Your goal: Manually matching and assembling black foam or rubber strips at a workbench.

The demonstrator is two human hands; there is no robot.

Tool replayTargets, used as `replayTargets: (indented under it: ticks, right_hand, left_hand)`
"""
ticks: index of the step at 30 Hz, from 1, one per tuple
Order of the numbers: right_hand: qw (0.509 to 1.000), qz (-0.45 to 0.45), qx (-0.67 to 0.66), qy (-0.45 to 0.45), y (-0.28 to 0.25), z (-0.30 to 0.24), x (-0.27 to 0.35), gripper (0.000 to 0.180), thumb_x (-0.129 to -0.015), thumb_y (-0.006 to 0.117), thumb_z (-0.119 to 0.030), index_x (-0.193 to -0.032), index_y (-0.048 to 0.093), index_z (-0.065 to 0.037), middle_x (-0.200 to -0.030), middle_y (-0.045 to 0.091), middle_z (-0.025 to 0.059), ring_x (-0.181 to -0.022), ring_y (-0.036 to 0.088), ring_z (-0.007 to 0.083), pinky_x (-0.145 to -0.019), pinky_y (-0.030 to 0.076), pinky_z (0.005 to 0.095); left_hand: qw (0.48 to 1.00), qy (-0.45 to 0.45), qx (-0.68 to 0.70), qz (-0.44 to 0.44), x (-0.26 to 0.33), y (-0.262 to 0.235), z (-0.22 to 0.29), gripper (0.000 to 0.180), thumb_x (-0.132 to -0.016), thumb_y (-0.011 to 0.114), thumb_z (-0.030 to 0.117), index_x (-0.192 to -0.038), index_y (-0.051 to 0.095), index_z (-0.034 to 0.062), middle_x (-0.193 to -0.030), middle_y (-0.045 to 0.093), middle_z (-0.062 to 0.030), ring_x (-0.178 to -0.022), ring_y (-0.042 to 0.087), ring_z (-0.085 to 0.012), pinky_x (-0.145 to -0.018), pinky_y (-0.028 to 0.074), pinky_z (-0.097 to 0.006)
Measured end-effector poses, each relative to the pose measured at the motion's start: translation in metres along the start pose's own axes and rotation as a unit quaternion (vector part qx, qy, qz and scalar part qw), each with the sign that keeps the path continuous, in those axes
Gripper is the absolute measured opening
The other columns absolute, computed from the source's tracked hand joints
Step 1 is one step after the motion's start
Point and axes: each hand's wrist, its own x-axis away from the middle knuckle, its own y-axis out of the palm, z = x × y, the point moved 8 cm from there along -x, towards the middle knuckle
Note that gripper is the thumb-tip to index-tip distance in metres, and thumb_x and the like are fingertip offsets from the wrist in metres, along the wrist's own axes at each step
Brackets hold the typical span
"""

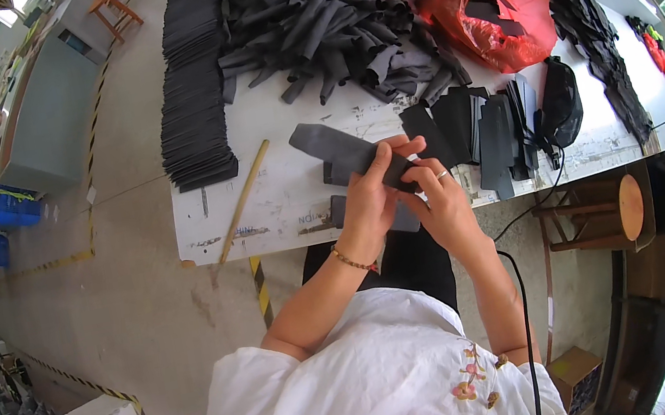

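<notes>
A flat, dark grey strip of sheet material [329, 146], perhaps fabric or leather, is held over the table's near edge. My left hand [368, 197] grips it with the thumb on top, and its far end sticks out to the upper left. At the strip's near end, the fingertips of my right hand [442, 204] are pinched on the same piece. More grey material shows beneath and between the hands, partly hidden by them. Just right of my hands, similar dark flat pieces [493, 145] lie fanned out on the white table [278, 204].
A long stack of black pieces [192, 81] lines the table's left side, beside a loose heap [326, 17]. A yellowish stick [245, 198] lies near the front edge. Rightward are a red plastic bag [531, 21], a black pouch [561, 103], a cable [555, 184] and a wooden stool [629, 208].
</notes>
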Motion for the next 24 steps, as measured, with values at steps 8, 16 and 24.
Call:
replayTargets:
  ticks: [8, 16, 24]
  right_hand:
    - [0.996, -0.013, -0.071, -0.049, -0.004, 0.007, -0.009, 0.014, -0.082, 0.069, 0.003, -0.089, 0.058, 0.000, -0.094, 0.060, 0.0136, -0.071, 0.062, 0.0277, -0.060, 0.049, 0.0317]
    - [0.994, -0.004, -0.102, -0.036, 0.002, 0.002, -0.016, 0.013, -0.080, 0.070, 0.004, -0.085, 0.059, -0.001, -0.088, 0.061, 0.0112, -0.071, 0.062, 0.0267, -0.060, 0.048, 0.0319]
    - [0.993, 0.008, -0.114, -0.005, 0.009, 0.006, -0.017, 0.010, -0.080, 0.069, 0.004, -0.084, 0.060, 0.000, -0.086, 0.062, 0.0113, -0.070, 0.061, 0.0264, -0.060, 0.047, 0.0317]
  left_hand:
    - [0.991, 0.126, 0.026, 0.032, -0.002, 0.014, 0.030, 0.033, -0.100, 0.052, 0.028, -0.114, 0.057, -0.0023, -0.101, 0.067, -0.0169, -0.101, 0.066, -0.0317, -0.095, 0.049, -0.041]
    - [0.988, 0.150, 0.028, 0.021, 0.001, 0.011, 0.027, 0.035, -0.099, 0.054, 0.030, -0.114, 0.058, -0.0016, -0.102, 0.068, -0.0161, -0.102, 0.066, -0.0308, -0.095, 0.049, -0.040]
    - [0.986, 0.157, 0.035, 0.039, 0.001, 0.006, 0.027, 0.035, -0.102, 0.048, 0.029, -0.117, 0.055, -0.0015, -0.101, 0.068, -0.0146, -0.105, 0.065, -0.0316, -0.097, 0.049, -0.040]
